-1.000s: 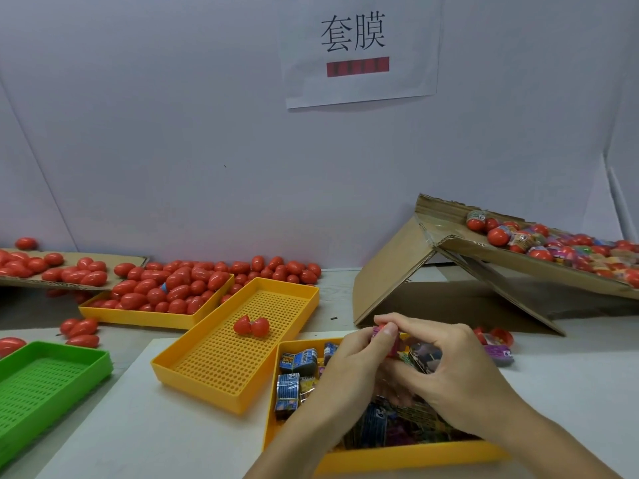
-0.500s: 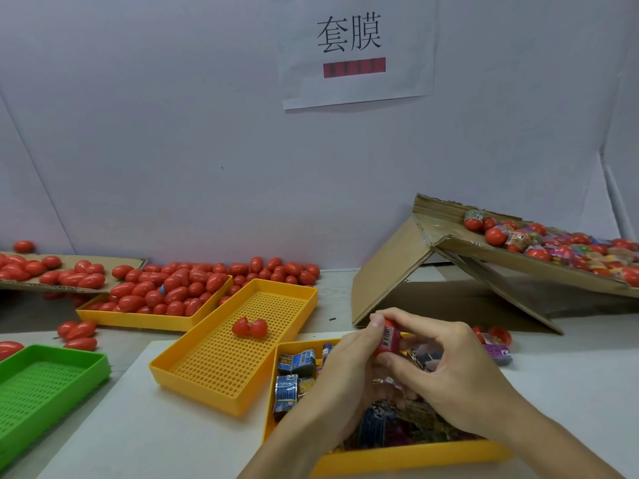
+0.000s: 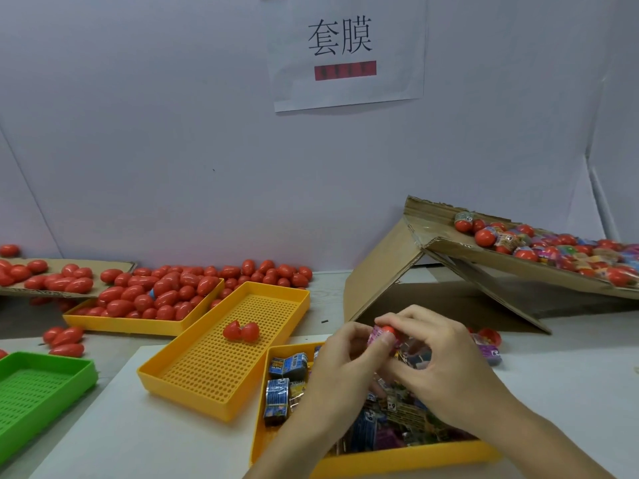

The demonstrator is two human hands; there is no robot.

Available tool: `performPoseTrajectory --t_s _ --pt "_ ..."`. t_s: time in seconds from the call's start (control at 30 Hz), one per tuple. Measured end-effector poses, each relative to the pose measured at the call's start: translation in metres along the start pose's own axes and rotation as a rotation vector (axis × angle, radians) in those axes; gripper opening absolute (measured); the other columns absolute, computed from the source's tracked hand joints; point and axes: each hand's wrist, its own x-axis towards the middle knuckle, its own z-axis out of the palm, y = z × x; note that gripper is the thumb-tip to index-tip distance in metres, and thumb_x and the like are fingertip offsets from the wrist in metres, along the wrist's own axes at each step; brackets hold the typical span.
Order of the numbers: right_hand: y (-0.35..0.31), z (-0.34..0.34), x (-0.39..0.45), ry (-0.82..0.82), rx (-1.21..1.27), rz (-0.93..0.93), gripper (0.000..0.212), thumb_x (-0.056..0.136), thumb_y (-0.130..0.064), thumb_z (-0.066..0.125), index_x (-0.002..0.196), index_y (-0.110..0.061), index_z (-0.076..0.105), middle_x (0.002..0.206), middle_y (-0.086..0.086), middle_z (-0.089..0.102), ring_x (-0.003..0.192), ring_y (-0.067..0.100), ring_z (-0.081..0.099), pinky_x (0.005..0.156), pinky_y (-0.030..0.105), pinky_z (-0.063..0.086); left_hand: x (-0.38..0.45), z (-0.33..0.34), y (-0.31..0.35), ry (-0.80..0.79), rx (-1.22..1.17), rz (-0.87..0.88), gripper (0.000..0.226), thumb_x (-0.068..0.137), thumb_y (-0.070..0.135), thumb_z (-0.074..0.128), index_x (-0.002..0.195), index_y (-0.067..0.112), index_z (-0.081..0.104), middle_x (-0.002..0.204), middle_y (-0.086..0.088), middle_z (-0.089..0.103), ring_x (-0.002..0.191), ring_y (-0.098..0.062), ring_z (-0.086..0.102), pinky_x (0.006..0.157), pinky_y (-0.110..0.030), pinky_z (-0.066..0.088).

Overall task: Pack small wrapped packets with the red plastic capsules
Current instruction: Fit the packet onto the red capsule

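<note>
Compared with half a second earlier, the barcode face had turned away and the red capsule (image 3: 386,330) showed its smooth rounded end, wrapped in glossy pink film. Both hands held it above the packet tray (image 3: 397,459) at 6 o'clock: left hand (image 3: 345,361) thumb and fingers pinched it, right hand (image 3: 446,368) fingers curled over it. An open hinged capsule (image 3: 241,332) lay in the perforated yellow tray (image 3: 221,368) at 9 o'clock.

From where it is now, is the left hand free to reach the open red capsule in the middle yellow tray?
Probably not yet: the left hand and right hand both grip a wrapped capsule. The path to the open capsule itself looks unobstructed.
</note>
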Motion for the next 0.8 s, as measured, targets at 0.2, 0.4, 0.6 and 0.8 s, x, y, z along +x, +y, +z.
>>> performPoseTrajectory --t_s 0.2,0.4,0.6,0.8 --pt "-0.006 0.002 -0.001 0.055 0.099 0.038 0.059 0.074 -0.060 0.066 0.124 -0.030 0.068 0.100 -0.016 0.061 0.098 0.010 0.062 0.074 0.031 0.056 -0.001 -0.002 0.011 -0.022 -0.585 -0.222 0.043 0.088 0.033 0.055 0.102 -0.005 0.068 0.082 -0.022 0.069 0.061 -0.025 0.066 0.052 -0.032 0.054" --pt "-0.009 0.003 -0.001 0.061 0.109 0.070 0.045 0.079 -0.047 0.067 0.121 -0.032 0.068 0.097 -0.017 0.060 0.098 0.008 0.061 0.077 0.028 0.054 0.000 -0.003 0.010 -0.066 -0.623 -0.236 0.039 0.087 0.036 0.055 0.086 0.005 0.079 0.081 -0.019 0.070 0.063 -0.025 0.066 0.054 -0.032 0.055" --pt "-0.006 0.003 -0.001 0.062 0.078 0.093 0.041 0.085 -0.041 0.069 0.125 -0.031 0.066 0.100 -0.020 0.059 0.100 0.007 0.059 0.076 0.027 0.054 0.004 -0.006 0.006 0.032 -0.586 -0.229 0.033 0.085 0.030 0.064 0.098 0.003 0.077 0.090 -0.020 0.072 0.070 -0.021 0.068 0.059 -0.031 0.057" --pt "0.002 0.003 0.000 0.126 0.068 0.152 0.036 0.093 -0.034 0.065 0.128 -0.027 0.065 0.097 -0.020 0.059 0.097 0.002 0.058 0.066 0.017 0.051 0.013 -0.026 0.009 0.352 -0.373 -0.321 0.038 0.081 0.017 0.077 0.112 -0.001 0.063 0.095 -0.019 0.075 0.083 -0.025 0.076 0.065 -0.026 0.059"
